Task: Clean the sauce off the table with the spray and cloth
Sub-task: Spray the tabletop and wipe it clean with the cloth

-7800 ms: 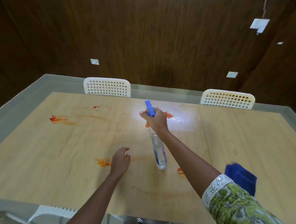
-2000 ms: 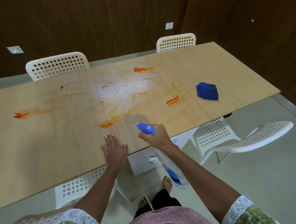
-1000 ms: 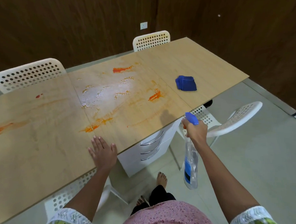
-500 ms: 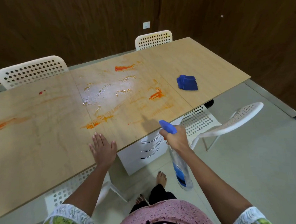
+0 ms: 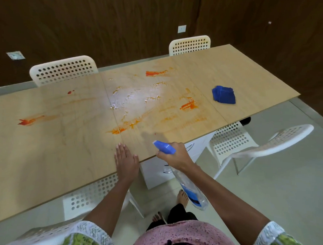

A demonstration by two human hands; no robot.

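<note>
Left hand (image 5: 126,161): flat on the table (image 5: 46,155) edge, fingers straight
Right hand (image 5: 174,155): fingers wrapped round the spray bottle (image 5: 190,187) beside the table edge
Cloth (image 5: 224,94): on the table, past the sauce (image 5: 187,105)

The right hand (image 5: 176,156) has swung the spray bottle (image 5: 189,187) back from out beside the worktop (image 5: 46,155) to its near edge, blue nozzle over the wood, aimed toward the sauce smears (image 5: 120,129).
</note>
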